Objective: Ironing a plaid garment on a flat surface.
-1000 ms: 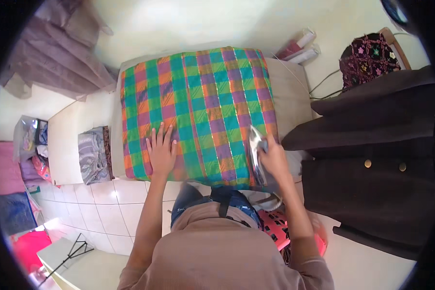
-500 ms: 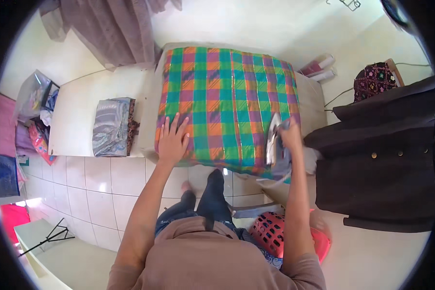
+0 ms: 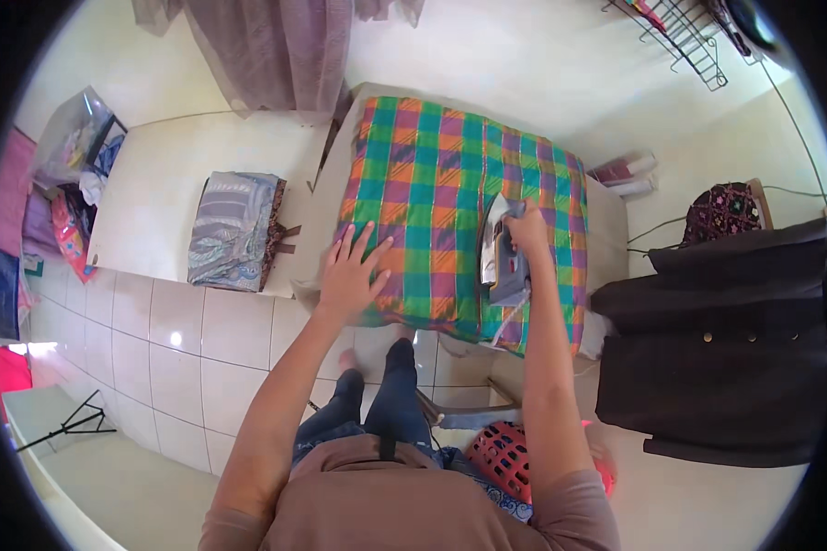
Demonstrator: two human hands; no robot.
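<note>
Two hands on the job: our right hand (image 3: 526, 230) grips the iron (image 3: 504, 253) on the checked cloth (image 3: 450, 211) over the ironing board (image 3: 606, 241), left hand (image 3: 351, 272) spread flat (mid-pressing). Next stroke needs the cloth held taut; folded fabric (image 3: 234, 230) waits nearby.

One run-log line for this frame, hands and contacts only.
left hand: flat on checked cloth | right hand: gripping iron on cloth | folded fabric: lies left, untouched
</note>
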